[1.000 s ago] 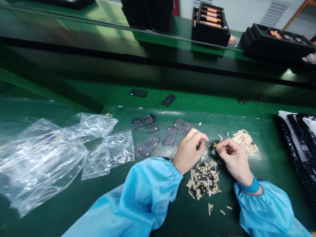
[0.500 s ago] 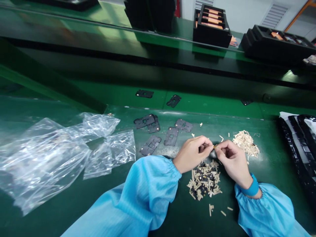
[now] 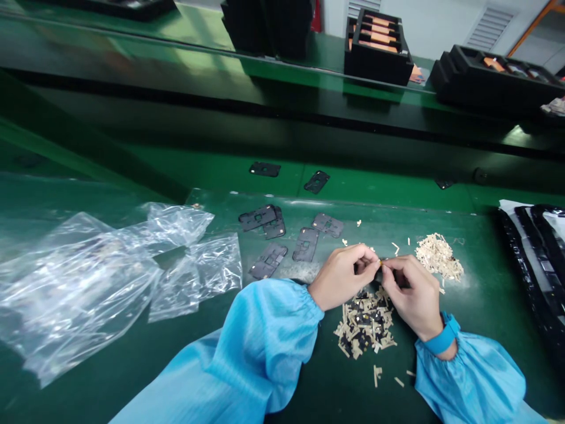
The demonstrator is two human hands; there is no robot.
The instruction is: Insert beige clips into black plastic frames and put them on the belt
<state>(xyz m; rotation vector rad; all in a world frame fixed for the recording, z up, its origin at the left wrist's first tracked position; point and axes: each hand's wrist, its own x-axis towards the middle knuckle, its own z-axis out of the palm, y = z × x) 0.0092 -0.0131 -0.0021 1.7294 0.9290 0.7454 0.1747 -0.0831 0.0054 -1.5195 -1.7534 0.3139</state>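
Tan piece (image 3: 380, 263), tiny and partly hidden, was pinched between the thumb and forefinger tips of both hands, raised just above the green bench (image 3: 132, 365). The left hand (image 3: 342, 277) and the right hand (image 3: 412, 291) met tip to tip, their other fingers curled in. A fingertip grip from 2 sides probably suited so small a part, since nothing else could steady it.

Directly below the hands lay a heap of mixed tan and black pieces (image 3: 365, 324), within easy reach of either hand. Beyond the right hand and slightly outward sat a separate heap of plain tan slivers (image 3: 439, 256), well apart from the first, which kept the 2 kinds from mingling. Beyond the left hand, flat black plates (image 3: 304, 243) lay spread singly, with 1 pair overlapping. Far out to the left of the left hand, crumpled clear plastic bags (image 3: 110, 271) were pushed aside. Black trays (image 3: 377, 47) stood on the shelf far ahead.

No brand, label or writing could be read anywhere.
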